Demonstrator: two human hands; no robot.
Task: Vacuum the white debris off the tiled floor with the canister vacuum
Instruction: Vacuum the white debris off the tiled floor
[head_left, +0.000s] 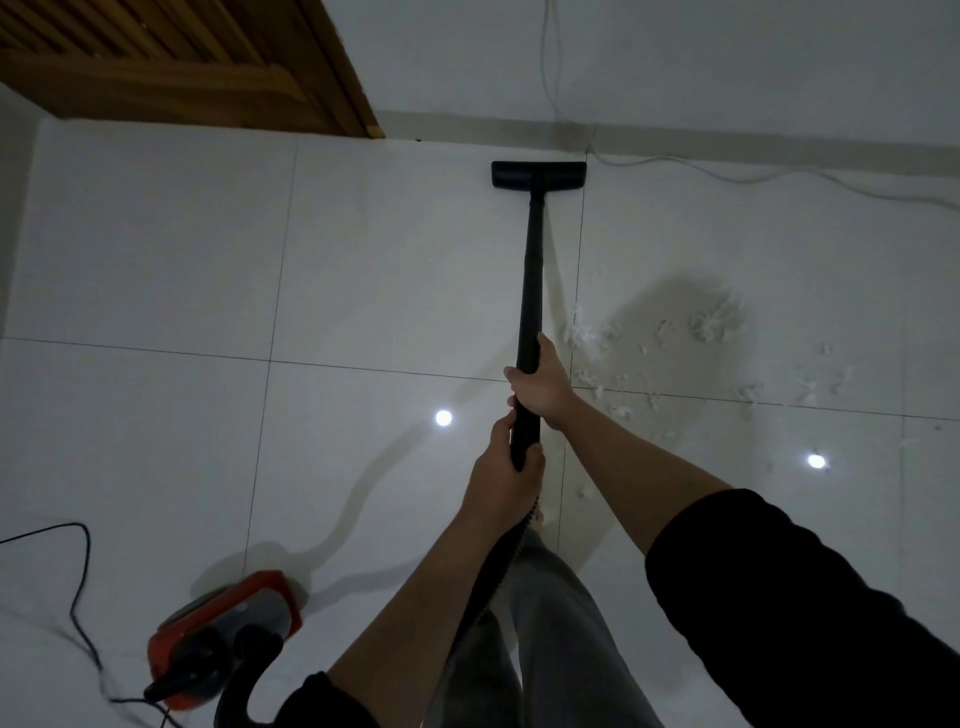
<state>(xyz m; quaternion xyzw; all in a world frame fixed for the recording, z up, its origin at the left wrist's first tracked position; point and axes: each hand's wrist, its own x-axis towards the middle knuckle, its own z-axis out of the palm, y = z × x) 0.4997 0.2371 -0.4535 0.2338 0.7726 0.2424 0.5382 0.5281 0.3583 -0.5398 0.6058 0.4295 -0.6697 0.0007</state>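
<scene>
The black floor nozzle (538, 175) sits flat on the tiled floor (156, 260) just short of the baseboard (727, 137), right of the wooden door (182, 62), with bare tiles stretching left. Both hands curl around the black wand (531, 291): the right hand (540, 384) higher, the left hand (506, 462) at its lower end. White fluffy debris (691, 358) lies scattered right of the wand. The red canister vacuum (223, 634) rests lower left, beside its black power cord (78, 597).
</scene>
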